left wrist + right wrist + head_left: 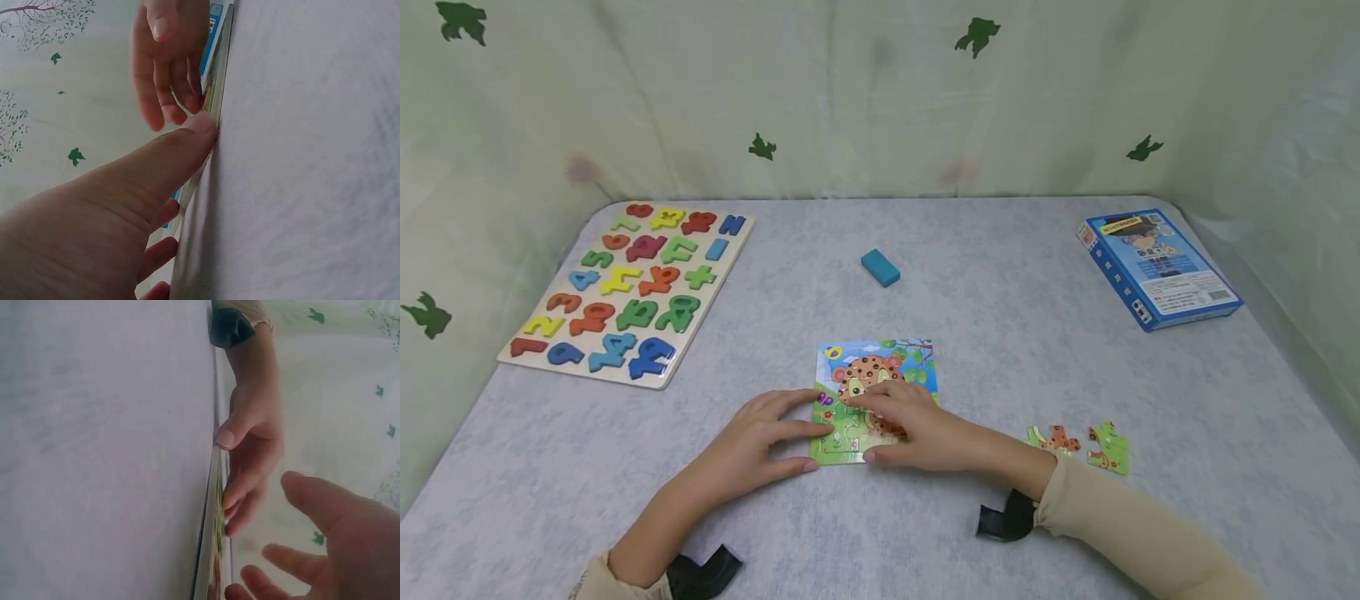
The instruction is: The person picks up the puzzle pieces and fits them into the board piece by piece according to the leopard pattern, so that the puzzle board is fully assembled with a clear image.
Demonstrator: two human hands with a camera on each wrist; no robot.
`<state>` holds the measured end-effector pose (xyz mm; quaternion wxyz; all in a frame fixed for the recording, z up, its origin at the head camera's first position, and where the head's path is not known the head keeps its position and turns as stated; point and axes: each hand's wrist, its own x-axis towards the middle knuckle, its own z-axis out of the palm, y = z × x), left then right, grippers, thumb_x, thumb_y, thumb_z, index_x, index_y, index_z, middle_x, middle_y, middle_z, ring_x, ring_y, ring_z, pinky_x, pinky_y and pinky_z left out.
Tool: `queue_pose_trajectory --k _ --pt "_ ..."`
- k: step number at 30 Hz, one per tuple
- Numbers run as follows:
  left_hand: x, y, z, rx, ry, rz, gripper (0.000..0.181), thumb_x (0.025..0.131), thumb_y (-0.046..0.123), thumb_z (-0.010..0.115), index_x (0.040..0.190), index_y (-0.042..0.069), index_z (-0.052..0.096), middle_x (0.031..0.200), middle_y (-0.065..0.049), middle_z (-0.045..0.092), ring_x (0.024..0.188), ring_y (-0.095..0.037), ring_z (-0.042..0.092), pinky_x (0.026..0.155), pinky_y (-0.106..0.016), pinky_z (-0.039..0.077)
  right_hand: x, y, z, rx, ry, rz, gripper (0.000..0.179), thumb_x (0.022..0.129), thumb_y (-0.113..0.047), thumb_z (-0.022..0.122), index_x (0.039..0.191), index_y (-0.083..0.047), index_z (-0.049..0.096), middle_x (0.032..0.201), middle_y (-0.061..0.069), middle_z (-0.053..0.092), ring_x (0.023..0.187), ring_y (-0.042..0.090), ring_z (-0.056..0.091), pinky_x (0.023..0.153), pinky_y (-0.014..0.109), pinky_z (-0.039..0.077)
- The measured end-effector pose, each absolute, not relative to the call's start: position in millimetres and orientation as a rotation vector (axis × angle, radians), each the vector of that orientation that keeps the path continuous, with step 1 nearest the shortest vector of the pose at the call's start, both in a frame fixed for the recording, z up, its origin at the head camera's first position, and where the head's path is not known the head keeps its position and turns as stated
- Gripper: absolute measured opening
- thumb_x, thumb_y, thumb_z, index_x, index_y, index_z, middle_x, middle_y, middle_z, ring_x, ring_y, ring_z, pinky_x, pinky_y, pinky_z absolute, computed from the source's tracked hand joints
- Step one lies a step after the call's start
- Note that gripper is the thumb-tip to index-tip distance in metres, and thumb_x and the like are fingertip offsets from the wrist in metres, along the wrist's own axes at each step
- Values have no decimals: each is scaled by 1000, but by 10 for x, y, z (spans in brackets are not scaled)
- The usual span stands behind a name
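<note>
A jigsaw puzzle (850, 354) with a spotted leopard picture lies flat at the middle of the table. My left hand (760, 433) rests at its left side, fingers extended and spread, the thumb near the lower left corner. Over the lower right part reaches my right hand (917, 425), which hides some of the picture. In the right wrist view the right hand (350, 544) has its fingers apart, and nothing shows between them. Loose puzzle pieces lie beyond the right wrist: a spotted one (1062, 438) and a green one (1109, 447).
A board of coloured number shapes (662, 379) lies at the left. A small blue block (880, 267) sits behind the puzzle, and a blue box (1165, 267) lies at the back right. A patterned curtain (865, 100) hangs along the table's far edge.
</note>
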<state>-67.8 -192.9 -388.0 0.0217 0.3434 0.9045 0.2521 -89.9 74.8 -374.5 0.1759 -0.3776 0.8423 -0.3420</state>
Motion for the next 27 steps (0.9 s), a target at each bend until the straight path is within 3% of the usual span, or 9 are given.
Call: queue_pose_trajectory --k 7,14,18,21,25,27 --pt "-677 -1920 -3876 1054 2811 791 39 76 42 68 112 28 65 134 -2 42 120 -25 36 96 -48 26 -777 1112 -3529 -939 2336 -1251 66 82 -35 65 138 -21 33 135 -10 32 123 11 32 97 40 33" --pt "-667 -1921 -3876 1024 2807 796 39 76 41 69 112 27 65 134 -2 42 120 -25 36 96 -48 26 -639 1610 -3375 -861 2556 -1339 70 75 -21 74 135 -17 37 131 -2 39 116 18 40 92 46 36" --pt "-662 -1924 -3879 1019 2803 799 38 76 41 69 112 27 65 134 -2 41 120 -25 36 96 -48 26 -554 1847 -3292 -744 2669 -1294 73 73 -17 76 135 -17 37 129 0 41 114 17 39 83 45 42" --pt "-661 -1923 -3881 1019 2800 802 39 76 41 69 112 27 65 134 -2 41 121 -25 35 96 -48 26 -499 1994 -3290 -680 2711 -1273 73 73 -15 76 135 -15 37 128 3 41 112 18 39 78 45 45" --pt "-661 -1922 -3882 1016 2796 806 39 77 42 68 113 27 65 134 -2 41 121 -24 35 97 -48 26 -456 2148 -3391 -611 2751 -1256 71 72 -13 76 133 -11 39 125 7 43 108 19 42 81 49 42" --pt "-662 -1924 -3884 1017 2794 804 39 77 42 68 113 28 65 135 -2 41 121 -24 35 97 -47 26 -440 2209 -3464 -574 2770 -1233 70 72 -14 76 132 -10 40 124 6 44 106 18 44 84 44 42"
